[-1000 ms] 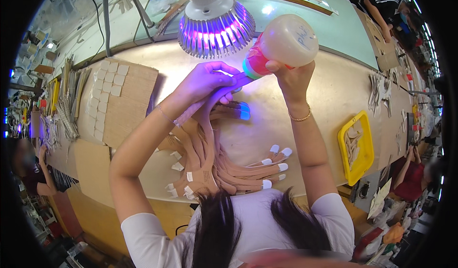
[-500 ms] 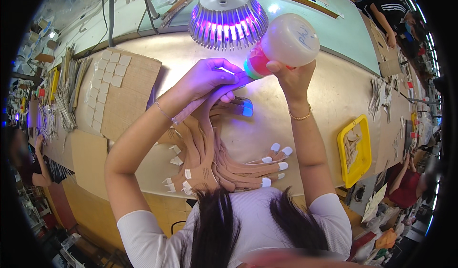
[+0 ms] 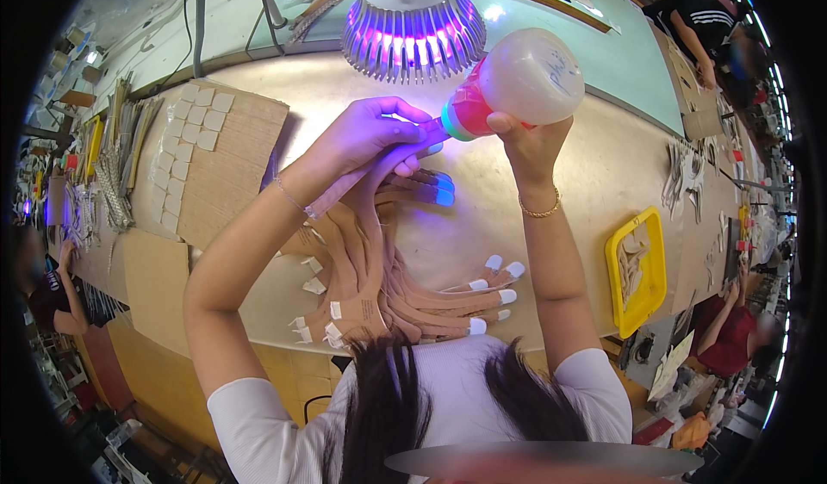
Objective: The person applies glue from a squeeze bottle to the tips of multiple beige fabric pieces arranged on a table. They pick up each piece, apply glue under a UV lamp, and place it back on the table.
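While curled, right hand [image 3: 533,146] round bottle [image 3: 532,75]

Strips [image 3: 366,260] lay piled before you at the near edge of the tabletop [image 3: 465,226]. Left of them, toward the left edge, lay a board [image 3: 233,170] with patches [image 3: 183,152] on it; to the right, by the near edge, stood a basket [image 3: 642,318] with pieces [image 3: 631,269] inside. Toward the far edge, a lamp [image 3: 413,32] hung left of your bottle [image 3: 534,75].

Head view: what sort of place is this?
Probably a workshop or small factory making strap-like goods: a pile of tan strips on the worktable, a bottle in the right hand, and a co-worker in dark red alongside.
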Tool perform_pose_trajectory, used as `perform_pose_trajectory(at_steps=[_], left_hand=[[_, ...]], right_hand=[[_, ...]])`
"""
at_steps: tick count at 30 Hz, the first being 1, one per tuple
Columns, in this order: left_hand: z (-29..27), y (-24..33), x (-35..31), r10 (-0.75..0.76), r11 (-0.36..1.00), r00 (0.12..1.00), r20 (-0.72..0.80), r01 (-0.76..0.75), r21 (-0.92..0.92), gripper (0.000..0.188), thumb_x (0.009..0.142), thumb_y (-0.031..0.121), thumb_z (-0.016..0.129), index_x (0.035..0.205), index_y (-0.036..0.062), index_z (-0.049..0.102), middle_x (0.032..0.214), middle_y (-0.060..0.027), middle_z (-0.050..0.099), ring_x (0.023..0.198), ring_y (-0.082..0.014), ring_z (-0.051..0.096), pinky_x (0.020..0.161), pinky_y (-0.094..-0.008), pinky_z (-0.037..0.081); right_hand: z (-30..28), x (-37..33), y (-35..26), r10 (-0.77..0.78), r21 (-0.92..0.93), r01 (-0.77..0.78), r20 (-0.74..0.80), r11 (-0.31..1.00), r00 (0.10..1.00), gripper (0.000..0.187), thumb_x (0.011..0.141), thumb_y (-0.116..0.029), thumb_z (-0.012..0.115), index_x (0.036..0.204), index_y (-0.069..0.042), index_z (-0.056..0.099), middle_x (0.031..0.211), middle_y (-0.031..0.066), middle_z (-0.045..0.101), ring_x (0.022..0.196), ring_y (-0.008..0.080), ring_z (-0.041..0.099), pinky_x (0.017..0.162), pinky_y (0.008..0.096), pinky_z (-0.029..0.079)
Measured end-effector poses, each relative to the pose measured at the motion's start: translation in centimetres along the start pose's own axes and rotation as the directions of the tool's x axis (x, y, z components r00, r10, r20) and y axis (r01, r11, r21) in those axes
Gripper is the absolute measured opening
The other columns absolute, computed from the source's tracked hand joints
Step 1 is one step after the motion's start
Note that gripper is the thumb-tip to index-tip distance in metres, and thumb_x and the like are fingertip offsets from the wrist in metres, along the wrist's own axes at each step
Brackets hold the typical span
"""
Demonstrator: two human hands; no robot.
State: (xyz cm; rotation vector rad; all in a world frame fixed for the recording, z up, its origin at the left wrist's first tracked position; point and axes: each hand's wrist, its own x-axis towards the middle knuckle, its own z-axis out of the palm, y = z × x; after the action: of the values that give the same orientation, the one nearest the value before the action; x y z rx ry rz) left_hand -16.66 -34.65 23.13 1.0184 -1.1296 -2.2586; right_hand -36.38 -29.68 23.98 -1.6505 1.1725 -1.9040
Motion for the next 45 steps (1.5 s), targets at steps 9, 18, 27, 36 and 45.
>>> perform_pose_trajectory(at_steps=[9,18,27,36,45], left_hand=[[-0.3,-0.1,-0.2,0.015,0.998,0.999,0.045,-0.012,-0.068,0.018,0.087,-0.001,0.056,0.102,-0.0085,0.052,0.082,-0.0189,0.061,0.055,-0.0189,0.060,0.046,-0.0249,0.051],[0.3,-0.1,-0.6,-0.003,1.000,1.000,-0.002,0.003,-0.011,0.018,0.085,-0.001,0.059,0.103,-0.0057,0.054,0.084,-0.0209,0.063,0.049,-0.0171,0.056,0.046,-0.0253,0.049],[0.1,-0.2,-0.6,-0.011,1.000,1.000,0.022,0.011,-0.010,0.019,0.086,0.000,0.056,0.105,-0.0062,0.054,0.082,-0.0160,0.063,0.054,-0.0174,0.063,0.047,-0.0245,0.055],[0.4,-0.2,-0.7,-0.018,1.000,1.000,-0.001,0.018,-0.025,0.018,0.086,-0.001,0.056,0.104,-0.0067,0.054,0.086,-0.0207,0.063,0.052,-0.0172,0.059,0.047,-0.0242,0.051],[0.7,0.0,-0.9,-0.008,1.000,0.999,0.035,0.008,-0.003,0.021,0.085,-0.001,0.058,0.104,-0.0075,0.054,0.081,-0.0177,0.063,0.054,-0.0178,0.063,0.050,-0.0262,0.056]], right_hand=[[-1.0,-0.5,-0.4,0.020,0.053,-0.012,-0.148,0.999,0.989,0.072,0.061,-0.054,0.081,0.101,0.002,0.062,0.091,0.0073,0.068,0.084,0.0165,0.065,0.074,0.0283,0.053],[-0.7,0.0,-0.5,-0.020,0.005,0.020,-0.030,1.000,0.999,0.062,0.062,-0.045,0.084,0.097,0.002,0.064,0.089,0.0063,0.068,0.081,0.0158,0.065,0.073,0.0281,0.053],[-0.7,-0.1,-0.9,-0.055,0.029,0.055,-0.027,0.998,0.998,0.060,0.063,-0.042,0.084,0.097,0.003,0.064,0.088,0.0074,0.069,0.080,0.0159,0.065,0.073,0.0283,0.053],[-0.8,-0.3,-1.4,0.000,0.102,0.007,-0.065,0.995,0.998,0.062,0.062,-0.043,0.085,0.098,0.003,0.063,0.088,0.0074,0.069,0.080,0.0157,0.066,0.072,0.0282,0.054],[-0.4,-0.1,-1.0,-0.053,0.042,0.056,-0.069,0.998,0.996,0.060,0.062,-0.044,0.085,0.096,0.001,0.064,0.087,0.0063,0.069,0.079,0.0154,0.066,0.071,0.0274,0.053]])
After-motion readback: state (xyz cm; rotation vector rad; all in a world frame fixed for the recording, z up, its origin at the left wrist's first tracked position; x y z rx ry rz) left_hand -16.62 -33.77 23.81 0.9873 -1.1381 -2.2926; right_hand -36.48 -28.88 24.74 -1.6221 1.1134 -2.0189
